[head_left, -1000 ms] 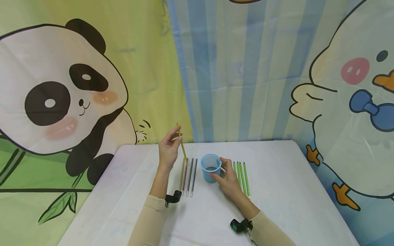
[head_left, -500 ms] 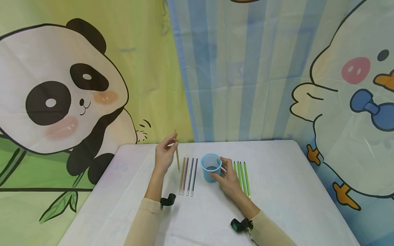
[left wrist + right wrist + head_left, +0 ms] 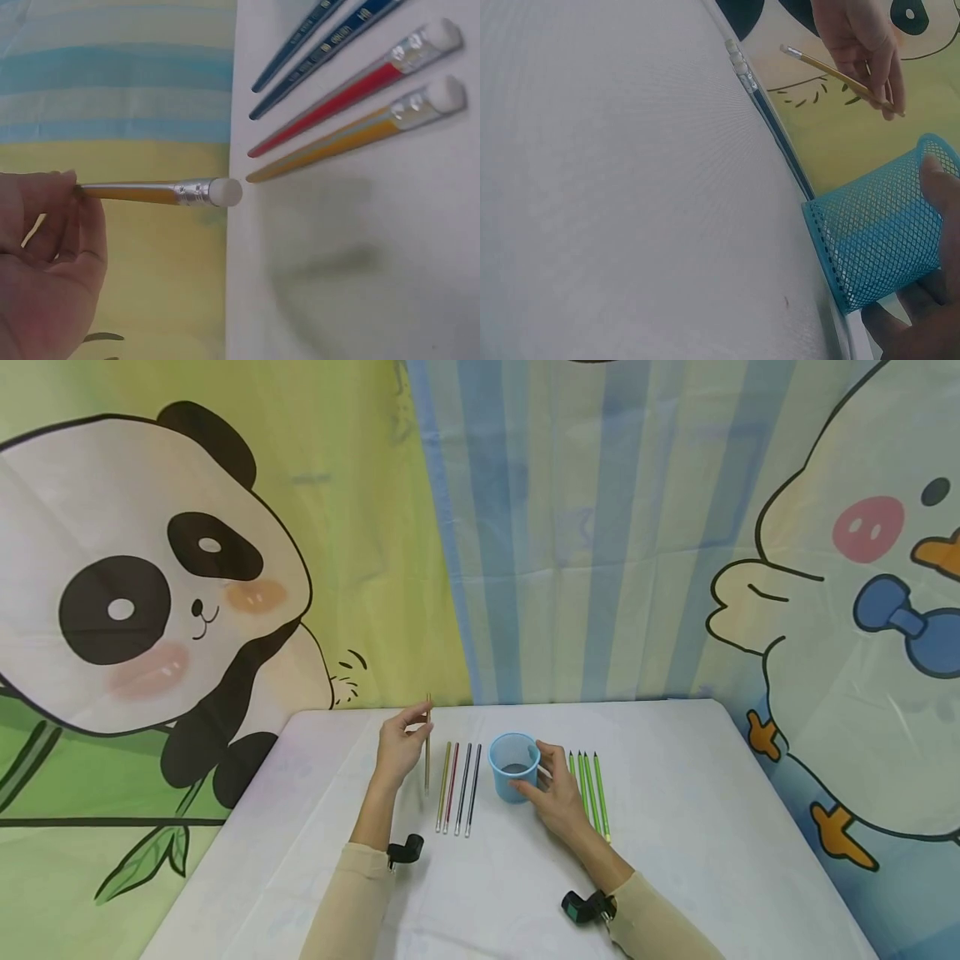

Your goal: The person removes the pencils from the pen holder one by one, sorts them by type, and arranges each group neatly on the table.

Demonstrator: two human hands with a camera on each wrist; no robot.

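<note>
My left hand (image 3: 399, 750) pinches a yellow pencil (image 3: 142, 193) near its upper end, between thumb and fingers. The pencil hangs nearly upright with its white eraser downward, left of a row lying on the table. In that row lie another yellow pencil (image 3: 322, 150), a red pencil (image 3: 330, 109) and two dark blue pencils (image 3: 474, 789), erasers toward me. My right hand (image 3: 558, 793) grips the right side of a light blue mesh pen cup (image 3: 885, 232), which stands upright. Nothing shows inside the cup from above.
Several green pencils (image 3: 602, 793) lie side by side just right of my right hand, tips facing away. The white tabletop (image 3: 675, 860) ends at a back edge against a printed curtain (image 3: 555, 568) with a panda and a duck.
My left hand has moved down and slightly left with the yellow pencil, which swung from a tilt over the row to nearly upright beside it. The right hand and cup have stayed put.
</note>
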